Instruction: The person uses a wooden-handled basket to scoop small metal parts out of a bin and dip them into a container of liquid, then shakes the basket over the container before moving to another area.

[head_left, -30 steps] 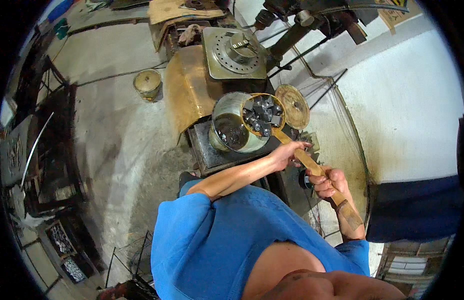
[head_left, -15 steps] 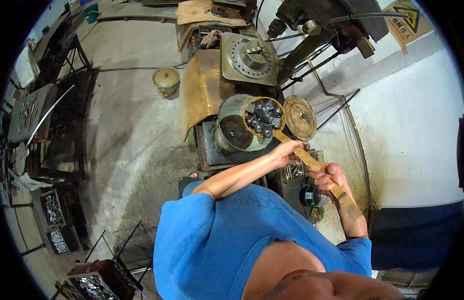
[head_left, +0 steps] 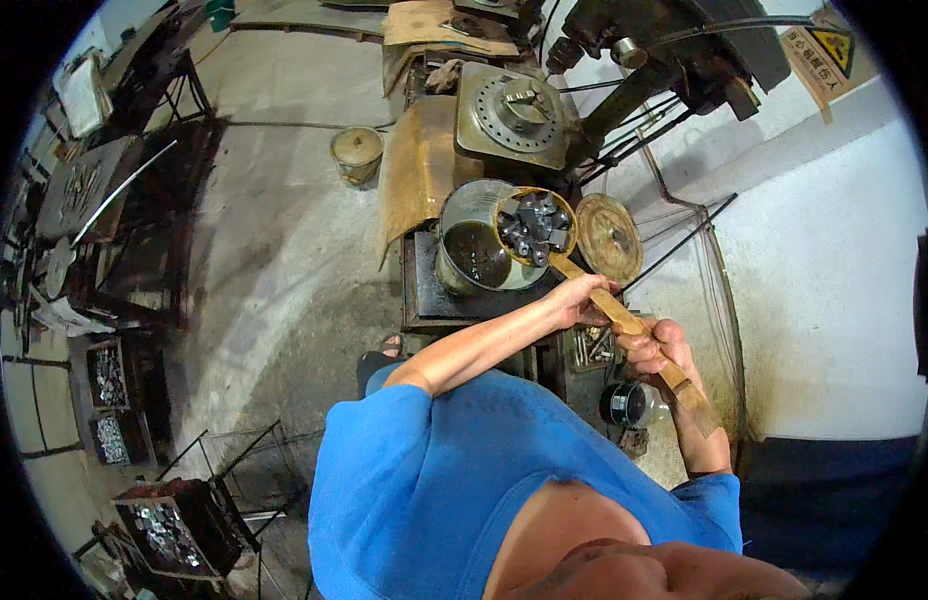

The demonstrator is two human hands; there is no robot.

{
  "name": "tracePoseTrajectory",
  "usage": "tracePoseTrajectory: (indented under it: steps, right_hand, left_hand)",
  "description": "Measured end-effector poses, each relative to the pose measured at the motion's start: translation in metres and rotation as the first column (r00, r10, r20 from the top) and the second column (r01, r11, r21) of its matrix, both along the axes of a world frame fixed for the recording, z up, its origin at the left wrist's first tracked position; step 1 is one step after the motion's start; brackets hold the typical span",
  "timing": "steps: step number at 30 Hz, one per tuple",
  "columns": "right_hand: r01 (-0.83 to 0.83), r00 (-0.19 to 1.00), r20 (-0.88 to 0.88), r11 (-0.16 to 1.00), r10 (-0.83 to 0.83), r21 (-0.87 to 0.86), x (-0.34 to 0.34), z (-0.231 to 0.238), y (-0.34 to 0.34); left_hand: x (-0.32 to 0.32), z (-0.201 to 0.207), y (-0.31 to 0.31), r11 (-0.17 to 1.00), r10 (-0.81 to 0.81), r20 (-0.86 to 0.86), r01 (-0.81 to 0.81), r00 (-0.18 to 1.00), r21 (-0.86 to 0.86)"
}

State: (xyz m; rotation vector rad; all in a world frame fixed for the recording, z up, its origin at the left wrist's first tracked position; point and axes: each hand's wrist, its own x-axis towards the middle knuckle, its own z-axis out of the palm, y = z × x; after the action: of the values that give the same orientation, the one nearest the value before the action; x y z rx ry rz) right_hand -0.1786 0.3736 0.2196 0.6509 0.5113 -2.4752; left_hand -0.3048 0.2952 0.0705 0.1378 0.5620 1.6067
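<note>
A round strainer (head_left: 498, 240) with a yellowish rim and a long, flat wooden handle (head_left: 624, 318) is held over the right side of a metal bucket (head_left: 448, 270). Dark metal parts (head_left: 536, 225) are heaped inside the strainer. Dark liquid (head_left: 479, 255) shows in the bucket, to the left of the strainer. My left hand (head_left: 584, 300) is closed around the handle on the strainer side. Nearer my body, my right hand (head_left: 656, 350) grips the same handle, its fingers wrapped round the wood. The handle's end sticks out past my right hand over the forearm.
Behind the bucket stands a drill press with a round chuck table (head_left: 519, 115). A round lid (head_left: 609, 238) leans by the wall. A covered pail (head_left: 357, 155) sits on the floor. Crates of metal parts (head_left: 169, 530) are at the lower left. A black round container (head_left: 621, 403) stands below my right hand.
The whole view has shifted slightly. Metal parts in the strainer look rearranged, and more dark liquid shows in the bucket. Both hands keep their grip on the handle.
</note>
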Motion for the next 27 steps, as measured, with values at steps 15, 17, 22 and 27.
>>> tracePoseTrajectory:
  steps: [15,17,22,27]
  right_hand:
    - [-0.031,0.995,-0.092,0.999,0.034,0.036,0.003,0.018,-0.02]
    - [0.018,0.99,-0.139,0.999,-0.014,0.029,0.004,0.033,-0.038]
    - [-0.014,0.975,-0.22,0.998,0.026,0.054,-0.023,0.058,-0.089]
    - [-0.279,0.948,-0.163,0.96,0.272,-0.026,-0.086,0.033,-0.155]
  left_hand:
    - [-0.001,0.019,-0.011,0.998,0.025,0.025,-0.026,0.999,0.05]
    - [-0.008,0.034,-0.02,0.995,0.031,-0.07,-0.025,0.997,0.092]
    - [-0.041,0.074,-0.081,0.988,0.134,-0.221,-0.112,0.966,0.107]
    - [-0.081,0.048,-0.181,0.959,0.28,-0.165,-0.27,0.946,0.084]
